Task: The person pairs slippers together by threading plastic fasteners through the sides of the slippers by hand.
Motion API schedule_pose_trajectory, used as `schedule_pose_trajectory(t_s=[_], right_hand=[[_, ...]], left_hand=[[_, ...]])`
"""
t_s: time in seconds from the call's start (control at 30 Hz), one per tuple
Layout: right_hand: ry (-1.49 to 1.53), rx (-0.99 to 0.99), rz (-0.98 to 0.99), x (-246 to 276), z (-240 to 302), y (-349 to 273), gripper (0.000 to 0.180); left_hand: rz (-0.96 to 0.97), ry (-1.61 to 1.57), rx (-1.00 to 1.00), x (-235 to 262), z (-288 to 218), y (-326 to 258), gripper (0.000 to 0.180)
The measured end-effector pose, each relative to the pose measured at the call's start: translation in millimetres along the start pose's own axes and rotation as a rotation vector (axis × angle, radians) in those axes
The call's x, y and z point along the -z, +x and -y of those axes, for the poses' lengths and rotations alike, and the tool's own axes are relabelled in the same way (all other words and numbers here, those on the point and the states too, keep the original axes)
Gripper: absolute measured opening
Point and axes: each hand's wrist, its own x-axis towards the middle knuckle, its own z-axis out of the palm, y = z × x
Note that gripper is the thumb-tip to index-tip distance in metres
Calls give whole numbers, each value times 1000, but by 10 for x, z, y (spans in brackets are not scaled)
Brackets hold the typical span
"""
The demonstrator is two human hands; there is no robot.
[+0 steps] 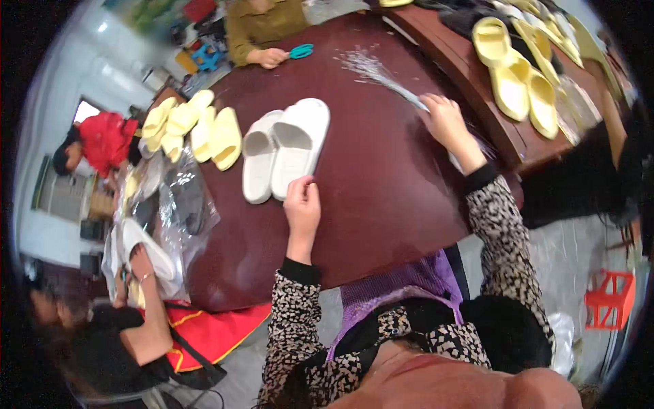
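A pair of white slide slippers (300, 146) lies side by side on the dark red table (381, 204), heels toward me. My left hand (302, 208) is at the heel of the right-hand slipper, fingers curled and thumb pressed in; whatever they pinch, if anything, is too small to make out. Farther right, my right hand (446, 126) grips one end of a bundle of thin grey-white strands (377, 73). The loose ends fan out toward the far left, over the tabletop.
Several pale yellow slippers (225, 140) and clear plastic bags (187, 198) cover the table's left side. More yellow slippers (514, 85) lie on a raised wooden surface at right. Across the table, a person's hand (272, 58) is by teal-handled scissors (300, 51). Other people are at left; a red stool (610, 300) stands at right.
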Motion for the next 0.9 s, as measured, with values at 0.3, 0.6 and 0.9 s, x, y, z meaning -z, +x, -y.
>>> schedule_pose_trajectory(t_s=[0.3,0.6,0.9], right_hand=[[-190,-41,110,-79,-181,-420,17],[-196,-20,134,41,-69,-446,13],[-181,-26,155,68,-22,-604,16]], left_hand=[[-40,31,-8,178,103,-259,13],[-28,17,12,256,27,-372,12],[-33,-14,-62,292,114,-524,10]])
